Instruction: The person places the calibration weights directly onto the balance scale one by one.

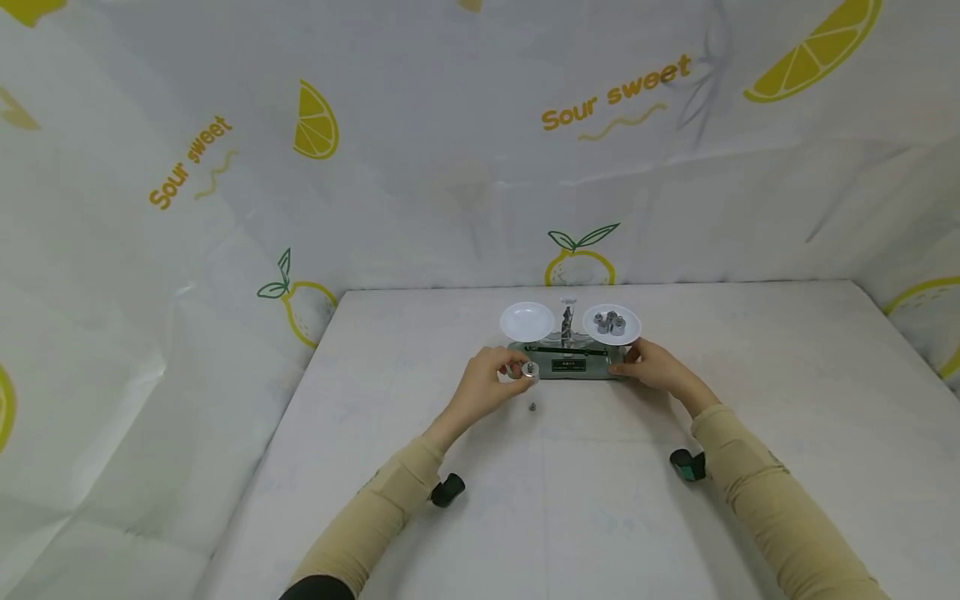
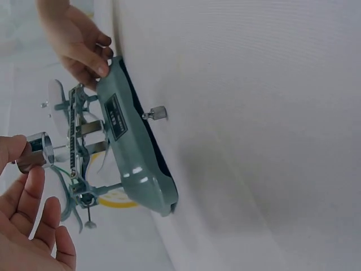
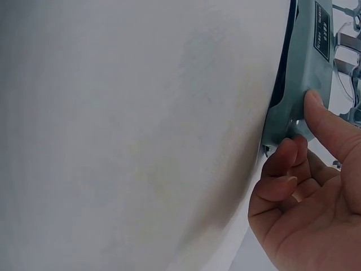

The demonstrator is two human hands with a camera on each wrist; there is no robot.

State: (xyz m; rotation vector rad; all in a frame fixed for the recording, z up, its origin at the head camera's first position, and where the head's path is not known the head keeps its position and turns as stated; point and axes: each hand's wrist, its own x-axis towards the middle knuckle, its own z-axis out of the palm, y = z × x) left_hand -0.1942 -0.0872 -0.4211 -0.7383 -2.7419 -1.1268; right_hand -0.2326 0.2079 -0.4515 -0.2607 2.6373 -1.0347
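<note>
A green balance scale (image 1: 525, 350) stands toward the back of the table. Its left pan (image 1: 527, 322) is bare; several metal weights (image 1: 611, 322) are on the right pan (image 1: 633, 321). In front of the scale, my left hand (image 1: 491, 379) pinches a shiny cylindrical metal weight (image 2: 36, 151) between thumb and fingertips, held up off the table. My right hand (image 1: 656, 367) grips the right end of the scale's base (image 3: 316, 68), thumb on its face and the other fingers curled at the end. A small knobbed weight (image 2: 158, 113) stands on the table before the base.
The white table (image 1: 585, 517) stretches around the scale on both sides and toward me. A white sheet with lemon prints (image 1: 450, 167) hangs behind and at the sides. Dark wrist-worn devices (image 1: 448, 490) stick out from both sleeves.
</note>
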